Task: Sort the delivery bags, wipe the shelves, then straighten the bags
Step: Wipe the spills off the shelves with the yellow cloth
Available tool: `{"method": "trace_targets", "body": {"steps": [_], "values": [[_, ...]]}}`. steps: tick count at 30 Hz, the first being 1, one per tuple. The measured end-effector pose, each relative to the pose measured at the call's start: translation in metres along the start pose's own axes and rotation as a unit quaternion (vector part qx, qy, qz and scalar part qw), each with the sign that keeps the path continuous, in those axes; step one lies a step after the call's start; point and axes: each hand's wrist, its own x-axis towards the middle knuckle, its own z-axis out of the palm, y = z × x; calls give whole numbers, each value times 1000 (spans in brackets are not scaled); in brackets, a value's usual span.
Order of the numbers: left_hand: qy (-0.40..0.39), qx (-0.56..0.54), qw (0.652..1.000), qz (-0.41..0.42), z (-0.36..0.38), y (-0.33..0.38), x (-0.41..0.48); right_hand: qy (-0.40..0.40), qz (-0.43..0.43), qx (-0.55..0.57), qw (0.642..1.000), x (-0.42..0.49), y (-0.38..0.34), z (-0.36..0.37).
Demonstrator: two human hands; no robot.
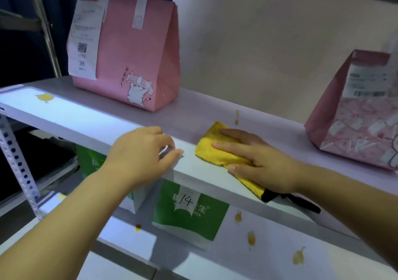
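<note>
Right hand [254, 159] lies flat, pressing a fuzzy yellow folded cloth [206, 156], its long axis slanting back-left across the smooth shelf [193, 116]; left hand [137, 152] curls over the lip.

Yellow cloth [217, 150] flat on stained shelf [193, 116]; pink bag [133, 53] upright at left.

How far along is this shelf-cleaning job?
Sorting looks done: two pink paper bags stand on the white upper shelf, a green-and-white bag below. Wiping is in hand: the right hand presses a yellow cloth beside a brown smear. Left: a yellow spot further left, brown stains on the lower shelf, then straightening the bags.
</note>
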Motion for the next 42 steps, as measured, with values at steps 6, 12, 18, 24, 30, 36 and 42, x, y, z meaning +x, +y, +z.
{"method": "trace_targets", "body": {"steps": [6,12,18,24,30,36,42], "values": [[-15,37,999,0,-4,5,7,15,-2,-12,1000,2,5,0],[-25,7,1000,9,4,9,23,5,48,-3,999,29,37,-4],[-46,-30,998,9,14,17,39,44,193,-68,978,69,72,-7],[-77,-54,996,-5,19,12,42,24,90,-17,995,42,55,3],[-93,-45,995,1,22,10,43,48,7,41,998,37,73,-5],[-85,-65,994,-4,25,8,42,94,163,10,982,91,141,-17],[-90,-65,994,-7,24,8,43,70,232,-32,970,132,147,-16]]}}
